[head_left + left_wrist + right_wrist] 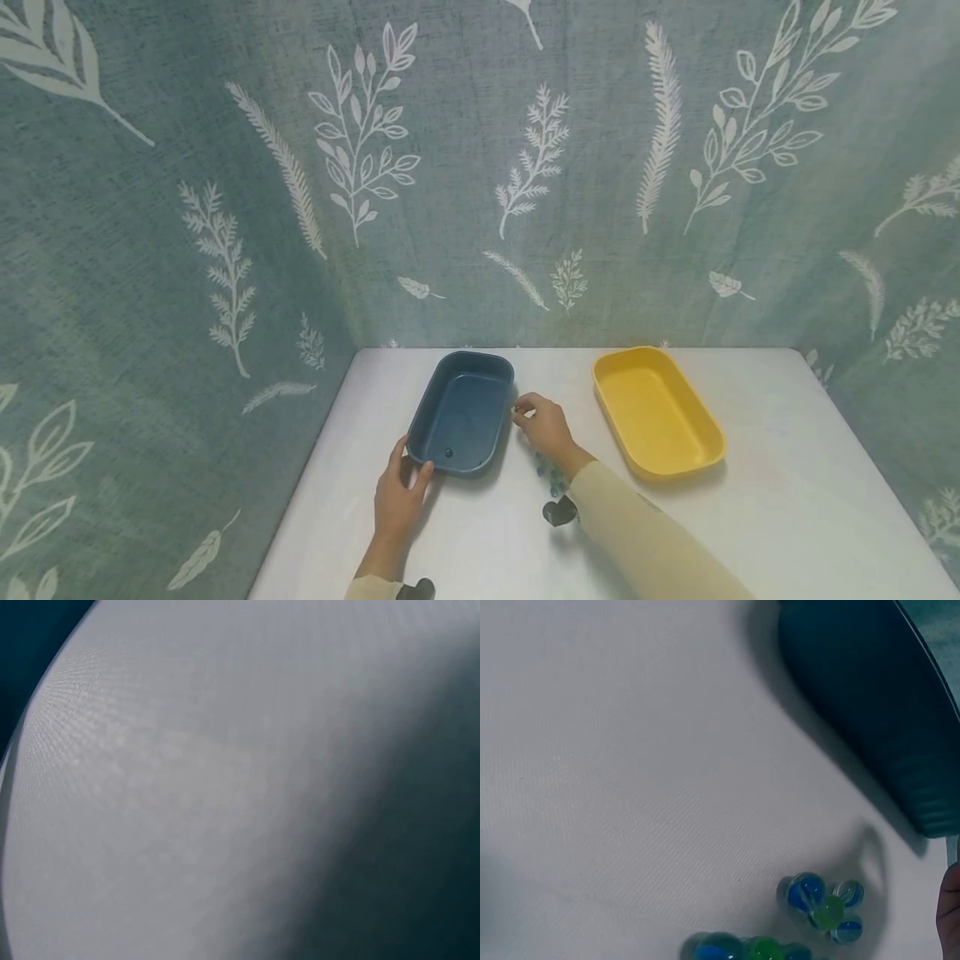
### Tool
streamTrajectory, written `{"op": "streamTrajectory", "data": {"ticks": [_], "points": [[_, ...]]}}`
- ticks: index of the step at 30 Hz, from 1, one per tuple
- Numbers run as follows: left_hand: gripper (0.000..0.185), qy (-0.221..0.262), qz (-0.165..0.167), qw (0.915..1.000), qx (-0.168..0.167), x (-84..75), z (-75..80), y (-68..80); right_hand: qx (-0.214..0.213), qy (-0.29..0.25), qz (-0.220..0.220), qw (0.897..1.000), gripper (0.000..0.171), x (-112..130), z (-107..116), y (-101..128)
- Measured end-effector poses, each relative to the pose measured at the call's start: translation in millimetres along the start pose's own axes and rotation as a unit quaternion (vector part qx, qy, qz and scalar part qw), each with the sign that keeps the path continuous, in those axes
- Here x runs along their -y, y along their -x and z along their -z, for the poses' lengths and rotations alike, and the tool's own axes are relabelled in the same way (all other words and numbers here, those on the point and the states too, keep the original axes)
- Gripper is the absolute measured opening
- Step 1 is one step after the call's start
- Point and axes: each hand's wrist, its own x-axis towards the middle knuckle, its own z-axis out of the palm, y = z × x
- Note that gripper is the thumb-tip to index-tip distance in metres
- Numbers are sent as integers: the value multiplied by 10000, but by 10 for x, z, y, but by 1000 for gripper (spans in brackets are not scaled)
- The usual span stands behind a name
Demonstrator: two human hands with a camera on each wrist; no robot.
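My left hand [397, 500] holds the near left corner of a dark blue tray [431, 400], thumb on the front wall and fingers along the left side. Just right of that tray, my right hand [546, 429] pinches a small dark marble [516, 409] between thumb and fingertips. Inside the tray lies a marble [448, 452] near its front end. Several blue and green glass marbles [806, 891] sit clustered on the table, partly hidden by my right forearm in the head view. The left wrist view catches only a dark blue edge [34, 645] and blurred surfaces.
A yellow tray [675, 408] stands on the white table [772, 500], right of my right hand. Green-grey cloth [465, 167] with white leaf prints hangs behind the table and on both sides. A piece of a hand [950, 911] shows at the right wrist view's edge.
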Motion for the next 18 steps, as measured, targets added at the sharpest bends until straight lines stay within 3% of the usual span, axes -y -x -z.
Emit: {"op": "streamTrajectory", "data": {"ticks": [7,18], "points": [[69,44,-76,9999,-71,-8,11,13,105,82,-66,9999,20,53,-42,-36],[70,131,4,9999,90,16,-5,3,278,103,-26,9996,20,106,-110,-60]]}}
